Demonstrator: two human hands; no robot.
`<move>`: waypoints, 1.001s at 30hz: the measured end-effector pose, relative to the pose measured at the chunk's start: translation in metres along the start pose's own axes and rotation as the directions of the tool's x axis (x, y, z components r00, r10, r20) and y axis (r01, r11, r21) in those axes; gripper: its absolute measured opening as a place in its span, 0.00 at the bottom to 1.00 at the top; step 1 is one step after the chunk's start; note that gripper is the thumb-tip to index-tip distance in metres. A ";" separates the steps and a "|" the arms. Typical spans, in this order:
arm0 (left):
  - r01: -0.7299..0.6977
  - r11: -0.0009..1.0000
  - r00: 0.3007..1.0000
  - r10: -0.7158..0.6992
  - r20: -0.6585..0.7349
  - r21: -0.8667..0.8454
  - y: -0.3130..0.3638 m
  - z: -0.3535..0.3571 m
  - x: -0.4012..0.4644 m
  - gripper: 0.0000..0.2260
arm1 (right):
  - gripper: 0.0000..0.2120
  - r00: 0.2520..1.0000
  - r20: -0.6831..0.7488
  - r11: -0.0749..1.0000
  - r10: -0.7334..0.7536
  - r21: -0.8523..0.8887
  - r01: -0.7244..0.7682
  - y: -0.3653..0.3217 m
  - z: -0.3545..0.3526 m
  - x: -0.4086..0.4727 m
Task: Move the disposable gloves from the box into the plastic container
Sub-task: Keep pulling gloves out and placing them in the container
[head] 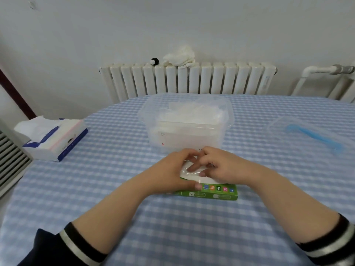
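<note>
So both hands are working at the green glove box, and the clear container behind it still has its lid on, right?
Not quite. In the head view both hands, left hand and right hand, are at the green glove box, but the clear container behind it is open. Its lid, with a blue strip, lies apart on the tablecloth to the right.

A plain white wall (172,25) rises behind a white ribbed radiator (188,79), with white pipes (315,73) at its right. A round table under a blue-and-white checked tablecloth (115,131) fills the foreground. Soft, even light.
</note>
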State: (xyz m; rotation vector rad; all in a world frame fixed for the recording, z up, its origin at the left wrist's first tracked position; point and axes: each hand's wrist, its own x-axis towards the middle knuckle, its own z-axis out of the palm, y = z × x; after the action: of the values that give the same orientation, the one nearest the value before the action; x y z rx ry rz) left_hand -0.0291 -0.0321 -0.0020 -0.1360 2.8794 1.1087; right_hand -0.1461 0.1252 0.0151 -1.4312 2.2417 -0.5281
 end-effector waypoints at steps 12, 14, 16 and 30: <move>0.015 0.999 0.999 -0.017 -0.045 -0.050 0.000 0.006 -0.005 0.39 | 0.03 0.982 -0.158 0.987 -0.107 -0.134 0.087 -0.002 0.009 0.004; 0.015 0.999 0.999 -0.017 -0.045 -0.031 0.000 0.006 -0.005 0.39 | 0.03 0.982 -0.157 0.994 -0.100 -0.065 0.090 -0.001 0.006 0.002; 0.017 1.000 0.999 -0.017 -0.042 -0.018 -0.002 0.006 -0.004 0.40 | 0.05 0.986 -0.143 0.997 -0.081 -0.016 0.080 0.000 0.004 0.002; -0.003 1.000 1.000 0.003 -0.019 0.025 0.000 0.004 -0.007 0.41 | 0.06 0.994 -0.085 0.896 -0.072 0.432 0.102 0.002 -0.005 -0.002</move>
State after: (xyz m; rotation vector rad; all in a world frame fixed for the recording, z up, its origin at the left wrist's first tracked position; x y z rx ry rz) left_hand -0.0223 -0.0290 -0.0044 -0.1421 2.9101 1.0781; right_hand -0.1497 0.1278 0.0190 -1.2921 1.9431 -1.0486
